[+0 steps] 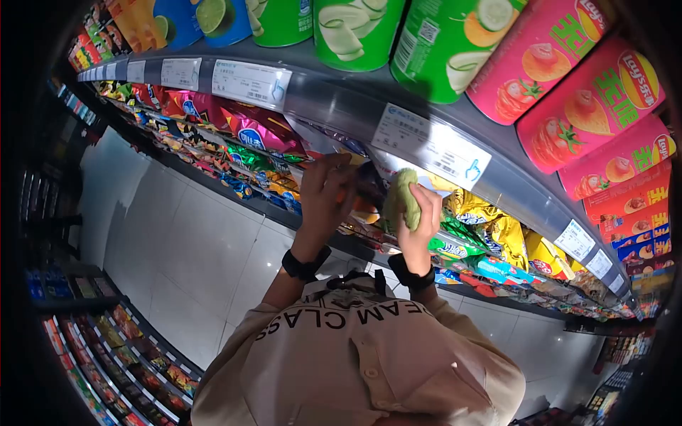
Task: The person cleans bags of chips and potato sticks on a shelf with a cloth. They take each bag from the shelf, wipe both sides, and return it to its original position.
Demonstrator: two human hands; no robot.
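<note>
My right hand (421,224) is wrapped round a light green cloth (405,199), which is bunched up in front of the lower shelf opening. Beside it, my left hand (328,192) reaches in under the shelf edge among the snack bags, its fingers loosely bent and partly in shadow. A magenta snack bag (261,135) lies to the left of that hand. Yellow snack bags (497,227) lie right of my right hand. A black band (412,271) circles my right wrist, and another black band (305,265) my left.
Above my hands, the shelf edge (327,96) carries price labels (430,145). Green chip cans (455,50) and pink chip cans (593,99) stand on that shelf. More bags fill lower tiers. Behind is a tiled floor (192,241) and another stocked rack (121,355).
</note>
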